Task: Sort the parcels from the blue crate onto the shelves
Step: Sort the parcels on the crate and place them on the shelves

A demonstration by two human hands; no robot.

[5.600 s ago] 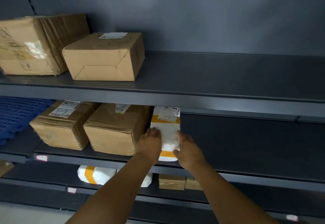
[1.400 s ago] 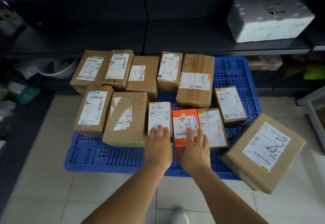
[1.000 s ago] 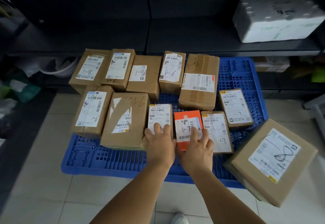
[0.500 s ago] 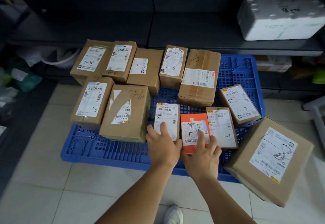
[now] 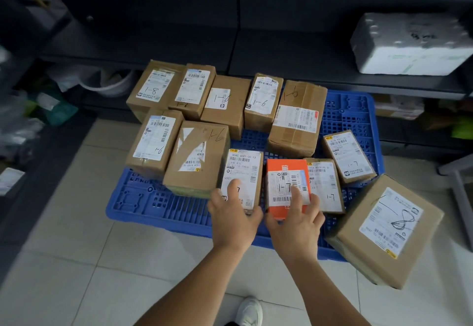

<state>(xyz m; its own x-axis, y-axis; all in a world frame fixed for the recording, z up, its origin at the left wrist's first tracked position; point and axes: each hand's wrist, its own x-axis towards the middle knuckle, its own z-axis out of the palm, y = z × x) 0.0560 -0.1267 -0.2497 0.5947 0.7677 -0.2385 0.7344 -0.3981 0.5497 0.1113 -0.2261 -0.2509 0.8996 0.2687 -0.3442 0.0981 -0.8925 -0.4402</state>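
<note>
A flat blue crate (image 5: 153, 205) lies on the tiled floor, loaded with several brown cardboard parcels bearing handwritten codes. My left hand (image 5: 234, 217) grips the near end of a small parcel with a white label (image 5: 243, 169). My right hand (image 5: 294, 219) holds the orange box marked 1-7 (image 5: 284, 172), thumb across its label; the box looks lifted slightly at its near end. Another 1-7 parcel (image 5: 325, 185) lies just right of the orange box.
A large brown parcel (image 5: 386, 231) leans off the crate's right front corner. Dark shelves (image 5: 307, 74) run behind the crate, with a white foam box (image 5: 409, 44) on the right. Bags and clutter (image 5: 38, 110) sit at left. My shoe (image 5: 249, 311) is below.
I turned from the shelf down to the crate. Over the last second both hands slid back and closed on the near ends of the white-labelled parcel and the orange box.
</note>
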